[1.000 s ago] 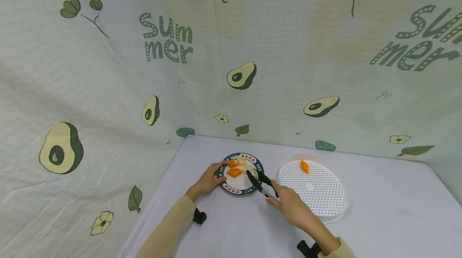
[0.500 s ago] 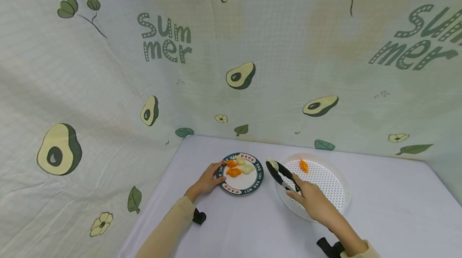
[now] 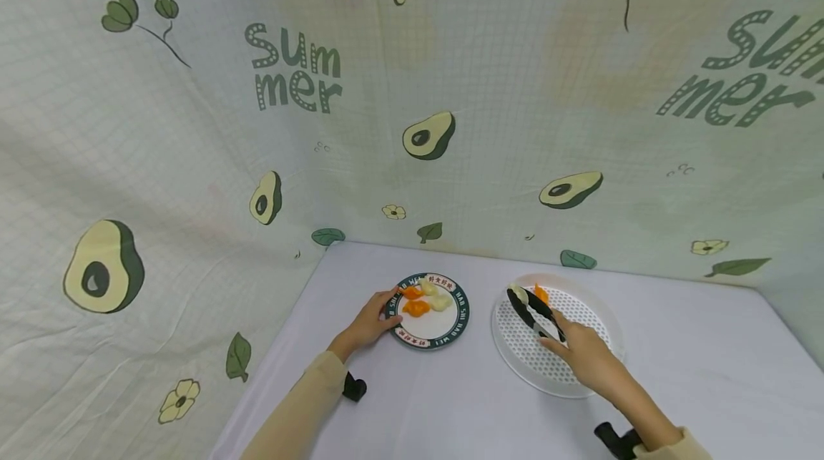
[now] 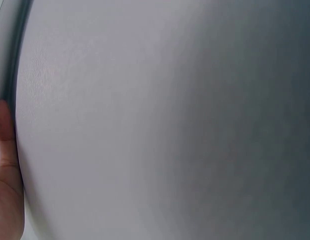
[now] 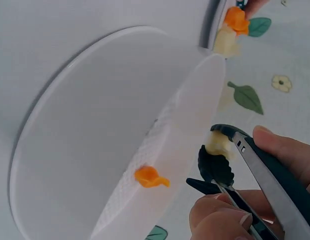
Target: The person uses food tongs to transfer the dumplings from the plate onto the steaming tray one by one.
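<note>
My left hand holds the left edge of a round plate with a dark green lettered rim, its thumb along the near side. Two orange dumplings and two pale yellow dumplings lie on that plate. In my right hand I grip black-and-silver tongs. Between the tong tips is a pale yellow dumpling, held above the left part of a white round tray with a perforated base. One orange dumpling lies in the tray, partly behind the tongs in the head view.
A white cloth covers the table. Behind it hangs a pale curtain printed with avocados, leaves and lettering. The left wrist view is mostly filled by a blurred pale surface. Each wrist wears a black camera mount.
My right hand has carried the tongs from the plate rightward to over the tray, lifting one pale dumpling away. The left hand has stayed on the plate's edge.
</note>
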Tool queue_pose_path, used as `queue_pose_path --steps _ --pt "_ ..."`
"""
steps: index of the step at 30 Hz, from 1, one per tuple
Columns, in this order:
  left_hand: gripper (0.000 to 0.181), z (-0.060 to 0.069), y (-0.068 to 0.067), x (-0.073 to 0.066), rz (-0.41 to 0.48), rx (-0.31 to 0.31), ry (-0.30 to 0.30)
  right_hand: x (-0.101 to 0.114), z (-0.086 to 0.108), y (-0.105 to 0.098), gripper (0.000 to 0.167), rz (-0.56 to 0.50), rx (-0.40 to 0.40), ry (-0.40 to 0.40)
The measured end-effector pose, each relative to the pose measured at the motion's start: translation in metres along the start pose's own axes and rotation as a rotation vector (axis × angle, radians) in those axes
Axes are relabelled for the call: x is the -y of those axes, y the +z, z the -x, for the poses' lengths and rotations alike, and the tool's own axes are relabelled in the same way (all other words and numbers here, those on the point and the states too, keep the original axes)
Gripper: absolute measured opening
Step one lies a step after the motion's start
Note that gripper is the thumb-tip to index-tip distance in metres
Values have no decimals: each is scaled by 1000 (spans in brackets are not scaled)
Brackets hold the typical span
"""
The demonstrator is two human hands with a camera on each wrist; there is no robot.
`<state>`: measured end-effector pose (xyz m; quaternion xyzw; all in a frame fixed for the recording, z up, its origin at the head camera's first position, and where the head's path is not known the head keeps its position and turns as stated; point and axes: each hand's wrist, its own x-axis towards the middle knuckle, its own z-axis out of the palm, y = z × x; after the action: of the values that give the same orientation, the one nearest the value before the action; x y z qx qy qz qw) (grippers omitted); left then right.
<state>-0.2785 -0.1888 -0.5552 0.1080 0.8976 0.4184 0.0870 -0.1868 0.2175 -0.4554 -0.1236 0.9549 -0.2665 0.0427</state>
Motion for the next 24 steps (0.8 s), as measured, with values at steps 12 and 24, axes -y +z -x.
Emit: queue_pose_path --steps 12,24 --pt "71 -2 1 3 -16 7 -7 -19 -10 13 68 54 26 46" --pt "69 1 1 0 -4 -1 -2 -26 -11 18 67 85 29 64"
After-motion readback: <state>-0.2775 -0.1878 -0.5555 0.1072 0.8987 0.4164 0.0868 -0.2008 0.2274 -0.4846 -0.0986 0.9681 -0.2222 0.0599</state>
